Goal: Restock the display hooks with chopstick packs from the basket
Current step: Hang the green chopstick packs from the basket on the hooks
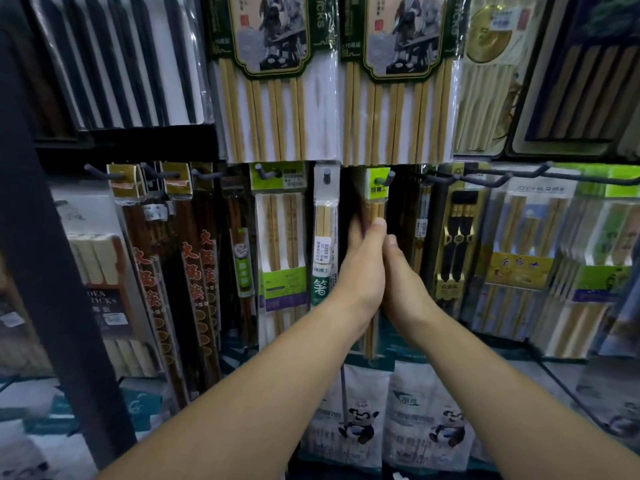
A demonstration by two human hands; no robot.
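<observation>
Left hand (363,268), right hand (403,282); chopstick pack (376,202)

tan chopstick pack (378,210) with lime-green header (376,183), black chopsticks (117,64), brown packs (162,271) with red characters (192,271)

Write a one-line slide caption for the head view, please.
Left hand and right hand meet on a green-topped chopstick pack at its display hook.
</observation>
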